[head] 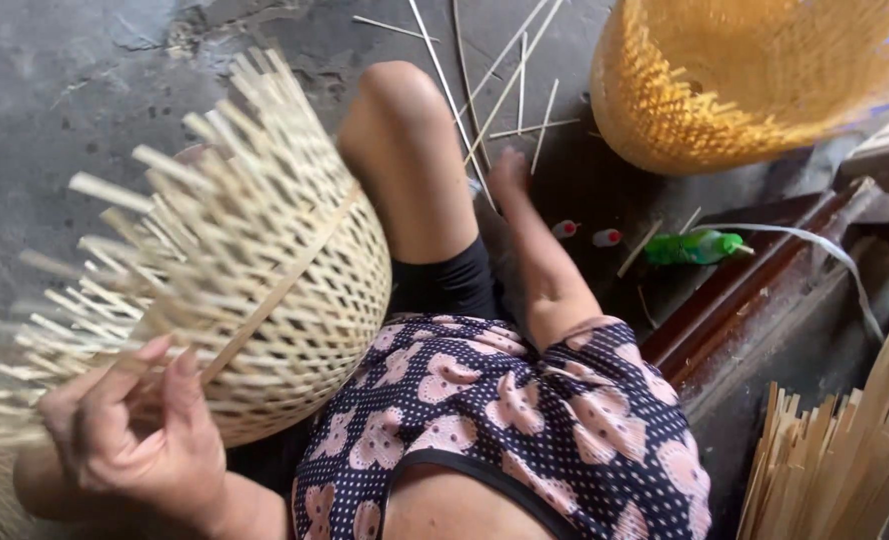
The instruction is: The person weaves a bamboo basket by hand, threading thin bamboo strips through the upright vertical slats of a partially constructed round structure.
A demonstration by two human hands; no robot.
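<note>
Unfinished bamboo basket (265,270), lying on its side against the seated person's left knee, its loose strip ends fanning out toward the upper left. The weave is open lattice, pale and dry-looking; 1 broader strip (285,275) runs diagonally across the wall as a rim band.

Left hand (135,430): fingers curled, thumb and forefinger pinching the lower end of that strip where it leaves the weave. Right hand (510,170): lowered to the concrete floor (75,90) beside the right knee, among scattered thin splints (510,75); from this angle I cannot tell whether it is spread flat or closed on a splint.

Handling, as a judgement: the basket looks very light and springy rather than stiff, the woven belly firm enough to take a palm, the free ends (unbound, and splintery) likely to bend or snap if gripped. The sound place to hold it seems to be the woven wall or the rim band, not the loose tips.

Surroundings: 1 finished, darker yellow basket (755,80) at upper right; 1 green plastic bottle (695,247) lying by a dark wooden ledge (735,300); 1 bundle of cut bamboo strips (835,460) at lower right.
</note>
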